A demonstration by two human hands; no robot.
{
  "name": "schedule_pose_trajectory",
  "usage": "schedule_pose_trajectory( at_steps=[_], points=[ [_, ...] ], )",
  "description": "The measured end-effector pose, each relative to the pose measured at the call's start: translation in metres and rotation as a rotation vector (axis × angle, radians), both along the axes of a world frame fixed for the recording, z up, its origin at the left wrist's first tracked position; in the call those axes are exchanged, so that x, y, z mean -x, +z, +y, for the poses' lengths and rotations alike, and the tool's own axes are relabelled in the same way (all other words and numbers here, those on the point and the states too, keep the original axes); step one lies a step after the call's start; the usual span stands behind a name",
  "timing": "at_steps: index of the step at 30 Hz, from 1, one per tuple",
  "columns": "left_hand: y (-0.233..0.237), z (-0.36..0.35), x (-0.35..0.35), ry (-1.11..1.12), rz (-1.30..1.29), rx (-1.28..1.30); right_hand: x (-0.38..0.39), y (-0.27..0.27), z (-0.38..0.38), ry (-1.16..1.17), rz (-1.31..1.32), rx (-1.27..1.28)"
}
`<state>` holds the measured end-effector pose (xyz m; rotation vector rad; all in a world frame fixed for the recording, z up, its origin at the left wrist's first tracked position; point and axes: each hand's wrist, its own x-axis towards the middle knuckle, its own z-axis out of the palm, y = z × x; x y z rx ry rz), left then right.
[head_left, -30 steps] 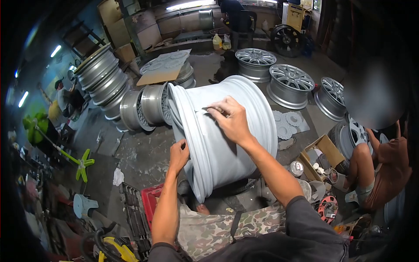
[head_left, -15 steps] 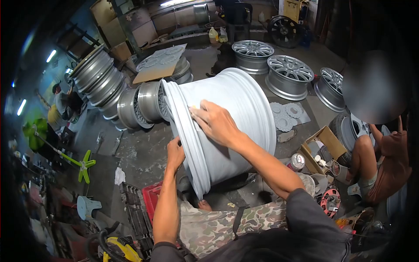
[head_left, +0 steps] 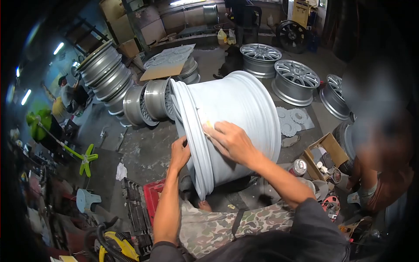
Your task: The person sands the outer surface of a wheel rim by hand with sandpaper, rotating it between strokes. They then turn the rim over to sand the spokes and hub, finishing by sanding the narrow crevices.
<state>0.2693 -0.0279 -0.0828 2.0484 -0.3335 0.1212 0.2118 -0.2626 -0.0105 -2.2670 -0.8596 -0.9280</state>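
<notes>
A large wheel rim [head_left: 238, 102] coated in pale grey lies on its side in front of me, its barrel facing up. My left hand [head_left: 179, 153] is closed around the rim's left lip, with some fingertips hidden behind the edge. My right hand [head_left: 232, 142] presses its fingers on the barrel just inside that lip. Pinched under those fingers is a small yellowish piece [head_left: 208, 125], mostly covered; I cannot tell whether it is sandpaper or a pad.
Silver wheels [head_left: 297, 81] stand at the back right, and stacked rims [head_left: 102, 72] rise at the left. Grey centre caps lie on cardboard [head_left: 168, 70]. A box [head_left: 327, 150] and a can [head_left: 298, 167] are right, near a seated person [head_left: 388, 185]. A red case [head_left: 152, 196] sits below.
My right hand has slid down along the rim's lip towards me, with the yellowish piece under its fingers. My left hand keeps its hold on the edge. The view has shifted slightly.
</notes>
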Motion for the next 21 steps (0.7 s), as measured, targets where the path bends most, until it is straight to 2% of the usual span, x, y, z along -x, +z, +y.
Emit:
schedule_pose_trajectory(
  at_steps=[2,4,6,9,12,14,16,18,19,21],
  points=[
    [-0.001,-0.004,-0.003,-0.007,-0.033,0.019,0.008,-0.001,-0.002,-0.056,0.060,0.033],
    [-0.001,0.000,-0.002,-0.031,-0.073,0.011,-0.008,0.006,0.010,-0.137,-0.066,-0.057],
    [-0.004,0.001,-0.004,0.013,-0.035,0.040,-0.026,0.014,0.020,-0.154,-0.064,-0.106],
    [-0.018,0.006,-0.009,0.024,-0.087,0.004,-0.042,0.029,0.019,-0.169,0.018,-0.097],
    [-0.006,0.000,0.001,-0.002,-0.100,0.041,-0.048,0.043,0.002,-0.108,0.136,0.036],
    [-0.011,-0.001,-0.002,0.011,-0.104,0.030,-0.063,0.055,-0.001,-0.057,0.121,0.241],
    [-0.010,0.001,-0.006,0.031,-0.121,0.026,-0.072,0.051,0.001,-0.028,0.124,0.235],
    [-0.012,-0.001,-0.006,0.031,-0.106,0.055,-0.070,0.041,0.002,-0.009,0.016,0.075],
    [-0.016,-0.002,-0.008,0.029,-0.106,0.065,-0.075,0.035,-0.002,-0.011,0.016,0.085],
    [-0.021,0.001,-0.012,0.015,-0.131,0.055,-0.084,0.038,-0.001,-0.172,0.052,-0.497]
  ],
)
